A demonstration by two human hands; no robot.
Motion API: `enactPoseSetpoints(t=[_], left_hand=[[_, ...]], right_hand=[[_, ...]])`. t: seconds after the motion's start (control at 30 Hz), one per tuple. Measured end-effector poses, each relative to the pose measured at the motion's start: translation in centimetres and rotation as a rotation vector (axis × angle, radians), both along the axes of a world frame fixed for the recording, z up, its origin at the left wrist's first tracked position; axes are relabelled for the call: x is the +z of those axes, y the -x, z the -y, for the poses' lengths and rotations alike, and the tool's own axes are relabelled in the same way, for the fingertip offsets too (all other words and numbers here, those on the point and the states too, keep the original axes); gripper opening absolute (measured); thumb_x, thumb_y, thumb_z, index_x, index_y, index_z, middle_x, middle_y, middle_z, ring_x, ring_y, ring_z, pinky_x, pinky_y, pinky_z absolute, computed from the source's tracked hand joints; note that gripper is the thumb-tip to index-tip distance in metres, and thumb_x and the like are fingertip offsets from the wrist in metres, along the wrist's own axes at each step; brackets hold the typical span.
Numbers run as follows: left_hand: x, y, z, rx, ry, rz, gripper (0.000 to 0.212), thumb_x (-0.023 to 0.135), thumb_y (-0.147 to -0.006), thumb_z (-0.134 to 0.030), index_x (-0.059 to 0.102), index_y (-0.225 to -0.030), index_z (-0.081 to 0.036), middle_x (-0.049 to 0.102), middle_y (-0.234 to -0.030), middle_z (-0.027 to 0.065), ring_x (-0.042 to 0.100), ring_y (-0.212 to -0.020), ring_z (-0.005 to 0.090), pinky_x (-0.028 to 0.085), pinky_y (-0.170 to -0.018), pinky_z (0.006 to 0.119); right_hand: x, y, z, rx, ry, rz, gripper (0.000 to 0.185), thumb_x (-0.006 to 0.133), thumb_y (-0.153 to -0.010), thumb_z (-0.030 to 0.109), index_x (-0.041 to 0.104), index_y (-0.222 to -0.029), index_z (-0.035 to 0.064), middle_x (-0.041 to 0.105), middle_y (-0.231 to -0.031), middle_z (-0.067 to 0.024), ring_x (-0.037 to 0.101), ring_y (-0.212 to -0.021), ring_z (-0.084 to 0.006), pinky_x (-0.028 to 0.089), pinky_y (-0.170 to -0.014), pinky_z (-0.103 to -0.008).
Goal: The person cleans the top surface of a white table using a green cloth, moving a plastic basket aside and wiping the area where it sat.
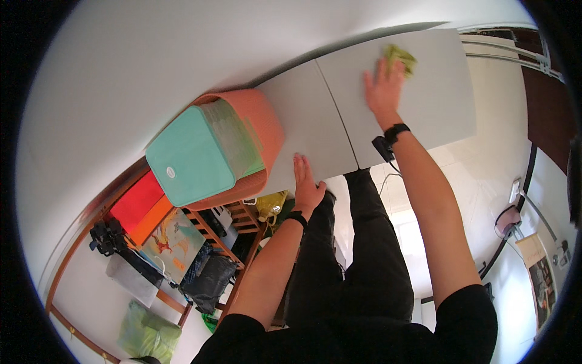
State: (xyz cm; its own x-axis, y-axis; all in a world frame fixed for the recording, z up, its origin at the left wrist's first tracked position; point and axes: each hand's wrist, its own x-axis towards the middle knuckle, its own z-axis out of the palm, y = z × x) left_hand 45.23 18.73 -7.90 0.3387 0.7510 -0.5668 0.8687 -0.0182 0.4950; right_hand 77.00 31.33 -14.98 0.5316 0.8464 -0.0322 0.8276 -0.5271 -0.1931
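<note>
My right hand (385, 91) lies with fingers spread on the light grey top of a cabinet (436, 104), near its far side. Under and beyond its fingertips is a crumpled yellow-green cloth (400, 59), partly covered by the fingers. On the near edge of the same grey surface rests my left hand (309, 186), holding nothing. Left of it stands an orange plastic basket (268, 123) with a clear storage box in it, whose turquoise lid (191, 157) faces up. A dark seam runs across the grey top between my two hands.
A wall runs along the cabinet's far side. Metal rails (500, 52) reach out at the right. At lower left, a wooden rack (236, 214) stands by a black plastic bag (213, 277), a picture board (175, 241) and a yellowish bottle (270, 207). A thin cable hangs below my right wrist.
</note>
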Motion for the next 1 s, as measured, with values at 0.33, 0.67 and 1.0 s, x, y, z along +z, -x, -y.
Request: enactPoseSetpoints(t=[0.33, 0.67, 1.0], left_hand=[[0.2, 7.2, 0.9, 0.053, -0.079, -0.107, 0.081, 0.059, -0.084, -0.013, 0.016, -0.151, 0.002, 0.013, -0.157, 0.0248, 0.012, -0.145, 0.0422, 0.017, -0.119, 0.046], [0.0, 12.8, 1.1, -0.118, 0.085, -0.282, 0.092, 0.063, -0.087, -0.026, 0.004, -0.156, -0.007, 0.003, -0.161, 0.0187, 0.003, -0.146, 0.0445, 0.011, -0.118, 0.055], [0.4, 12.9, 0.6, -0.071, 0.182, -0.172, 0.102, 0.068, -0.082, -0.032, 0.002, -0.156, -0.007, -0.001, -0.162, 0.0169, -0.004, -0.146, 0.0449, 0.006, -0.116, 0.06]], right_hand=[[3.2, 16.2, 1.4, 0.892, -0.013, -0.339, 0.055, 0.053, -0.094, 0.039, 0.049, -0.139, 0.0067, 0.031, -0.154, -0.0168, 0.024, -0.145, -0.0317, 0.019, -0.119, -0.0465], [2.1, 2.9, 4.7, 0.592, -0.012, -0.151, 0.056, 0.059, -0.091, 0.023, 0.044, -0.143, 0.0111, 0.029, -0.154, -0.0199, 0.026, -0.143, -0.0379, 0.026, -0.116, -0.0469], [2.8, 14.8, 6.6, 0.561, -0.164, -0.241, 0.06, 0.061, -0.087, 0.03, 0.046, -0.139, 0.0029, 0.036, -0.147, -0.0258, 0.031, -0.138, -0.0447, 0.024, -0.116, -0.0514]])
